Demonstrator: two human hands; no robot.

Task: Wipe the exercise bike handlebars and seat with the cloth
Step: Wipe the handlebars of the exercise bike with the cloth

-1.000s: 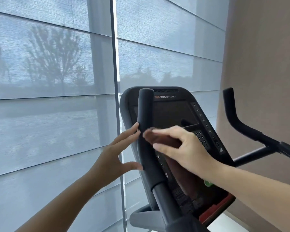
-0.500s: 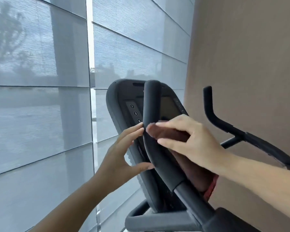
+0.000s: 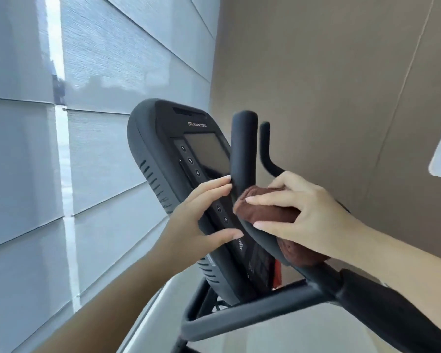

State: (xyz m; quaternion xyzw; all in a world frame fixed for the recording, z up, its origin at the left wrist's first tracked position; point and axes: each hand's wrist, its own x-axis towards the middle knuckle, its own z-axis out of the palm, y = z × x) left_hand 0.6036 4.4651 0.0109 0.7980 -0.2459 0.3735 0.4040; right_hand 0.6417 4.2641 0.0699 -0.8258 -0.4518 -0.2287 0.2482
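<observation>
On the left, the left hand (image 3: 201, 215) is spread with its fingers (image 3: 214, 186) wide, holding nothing, the tips touching the console (image 3: 168, 159) beside the near handlebar (image 3: 242, 154). Further right, the right hand (image 3: 306, 212) has its fingers closed around the brown cloth (image 3: 265, 207), wrapped over the bend of that bar. The far handlebar (image 3: 265, 143) looks untouched, and the seat is out of view, so most wiping probably remains.
</observation>
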